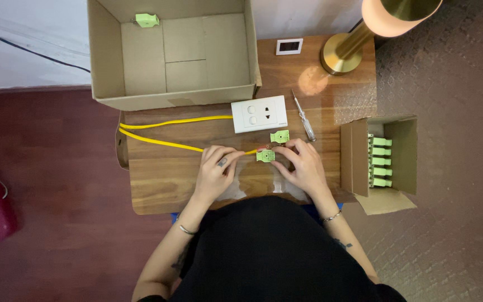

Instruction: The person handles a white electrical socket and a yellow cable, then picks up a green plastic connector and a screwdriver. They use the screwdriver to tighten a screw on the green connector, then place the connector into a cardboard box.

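My left hand [217,169] pinches the end of a yellow wire [163,143] that loops across the wooden table [157,184]. My right hand [302,163] holds a small green connector [265,155] between its fingertips, right where the wire's end meets it. A second green connector [279,136] lies on the table just beyond my right fingers. A white switch-and-socket plate [259,113] sits further back, with a small screwdriver [304,117] to its right.
A large open cardboard box [174,56] stands at the back with one green connector [147,20] inside. A small open carton [387,159] of several green connectors lies at the right. A brass lamp [345,53] and a small white frame [289,46] stand behind.
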